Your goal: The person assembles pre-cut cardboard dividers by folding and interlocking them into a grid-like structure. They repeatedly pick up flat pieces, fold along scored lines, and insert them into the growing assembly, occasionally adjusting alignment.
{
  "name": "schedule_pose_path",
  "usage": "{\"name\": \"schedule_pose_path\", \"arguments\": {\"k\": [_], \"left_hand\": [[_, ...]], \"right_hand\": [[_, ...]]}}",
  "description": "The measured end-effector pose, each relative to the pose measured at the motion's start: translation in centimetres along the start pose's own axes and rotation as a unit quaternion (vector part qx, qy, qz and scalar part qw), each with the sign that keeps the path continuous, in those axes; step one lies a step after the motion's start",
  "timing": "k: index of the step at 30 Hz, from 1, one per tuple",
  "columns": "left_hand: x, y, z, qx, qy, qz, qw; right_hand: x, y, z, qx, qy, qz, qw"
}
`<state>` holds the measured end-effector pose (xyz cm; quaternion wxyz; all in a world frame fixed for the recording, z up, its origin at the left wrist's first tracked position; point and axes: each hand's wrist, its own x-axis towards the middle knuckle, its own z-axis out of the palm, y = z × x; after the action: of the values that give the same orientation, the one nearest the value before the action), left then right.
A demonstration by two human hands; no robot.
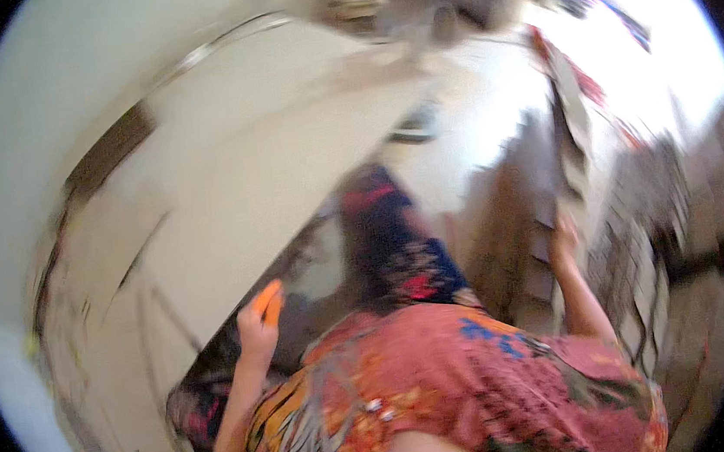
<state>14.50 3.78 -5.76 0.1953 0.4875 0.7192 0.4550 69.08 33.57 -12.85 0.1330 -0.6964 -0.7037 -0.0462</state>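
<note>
gripping a small orange object (273, 306), the left hand (256, 330) was curled narrow near the edge of the pale tabletop (227, 187); the right hand (564, 241) was beside a long pale strip (576, 118), too blurred to tell whether it held it.

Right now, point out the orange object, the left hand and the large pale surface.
Orange object (274, 308): head view, on the middle of its visible side.
Left hand (256, 327): head view, on the middle of the hand.
Large pale surface (240, 177): head view, on a bare part of its top.
</note>
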Motion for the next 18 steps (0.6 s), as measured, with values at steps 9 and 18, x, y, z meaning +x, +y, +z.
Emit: {"name": "schedule_pose_path", "arguments": {"k": [9,18], "left_hand": [[6.8,-6.1,-17.2,0.403,0.192,-0.051,0.893],[14.4,-14.2,-22.1,0.616,0.107,-0.159,0.764]], "right_hand": [[-2.7,-3.2,1.8,-0.166,-0.214,0.080,0.959],[1.5,-15.2,1.9,0.196,-0.062,-0.235,0.950]]}}
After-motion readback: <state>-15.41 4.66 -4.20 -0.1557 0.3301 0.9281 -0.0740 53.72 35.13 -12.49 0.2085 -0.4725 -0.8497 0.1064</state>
